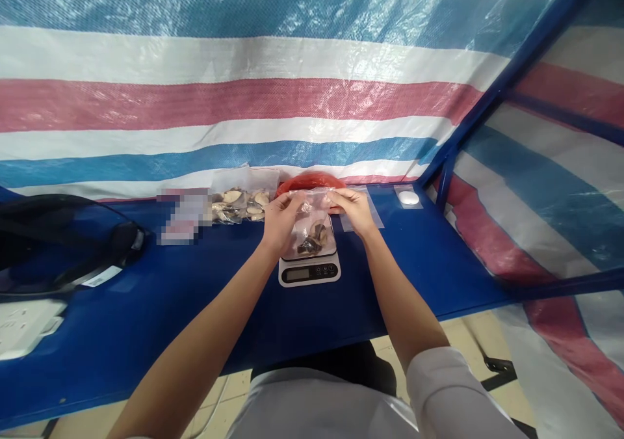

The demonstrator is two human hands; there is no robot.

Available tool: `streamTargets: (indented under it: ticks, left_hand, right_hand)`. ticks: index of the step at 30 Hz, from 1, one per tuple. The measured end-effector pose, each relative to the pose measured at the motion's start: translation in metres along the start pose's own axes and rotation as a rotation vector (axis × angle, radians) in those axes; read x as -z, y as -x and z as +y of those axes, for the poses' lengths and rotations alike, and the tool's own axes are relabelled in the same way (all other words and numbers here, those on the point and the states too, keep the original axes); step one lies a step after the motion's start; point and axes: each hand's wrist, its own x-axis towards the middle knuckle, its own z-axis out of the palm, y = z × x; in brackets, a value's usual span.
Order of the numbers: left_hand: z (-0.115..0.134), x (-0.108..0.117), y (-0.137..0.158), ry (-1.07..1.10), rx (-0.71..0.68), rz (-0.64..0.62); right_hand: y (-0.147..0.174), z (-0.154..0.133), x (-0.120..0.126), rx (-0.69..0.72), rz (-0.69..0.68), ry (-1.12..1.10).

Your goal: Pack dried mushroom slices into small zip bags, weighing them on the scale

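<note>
Both hands grip the top edge of a clear zip bag (314, 221), my left hand (283, 218) at its left corner and my right hand (355, 208) at its right corner. Fingers and thumbs are pinched together on the plastic. Dark and pale dried slices (312, 239) lie in the bottom of the bag. Beneath or just behind it is a small white digital kitchen scale (310, 273), its display facing me; whether the bag rests on the scale I cannot tell. A red plastic bag (312, 180) sits behind my hands.
Filled clear bags of dried slices (234, 201) stand left of my hands. A flat clear bag (373, 211) lies by my right hand, and a white mouse-like object (408, 198) farther right. A black headset-like item (112, 244) and a white power strip (29, 325) occupy the left.
</note>
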Motion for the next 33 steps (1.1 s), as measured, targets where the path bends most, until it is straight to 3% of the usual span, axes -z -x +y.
streamTargets:
  ticks: [8,17,25,33]
  left_hand:
    - [-0.022,0.018,-0.022,-0.113,-0.098,-0.051]
    - [-0.025,0.036,-0.020,-0.101,0.000,-0.054]
    - [-0.024,0.038,-0.017,-0.115,0.012,-0.028]
    - [-0.023,0.042,-0.017,-0.085,0.107,-0.025]
  right_hand:
    - [-0.006,0.024,0.002,-0.038,0.105,-0.076]
    - [0.000,0.035,0.003,0.008,0.092,0.004]
    - [0.003,0.033,0.001,-0.035,0.101,0.054]
    - [0.002,0.035,0.000,0.021,0.124,0.037]
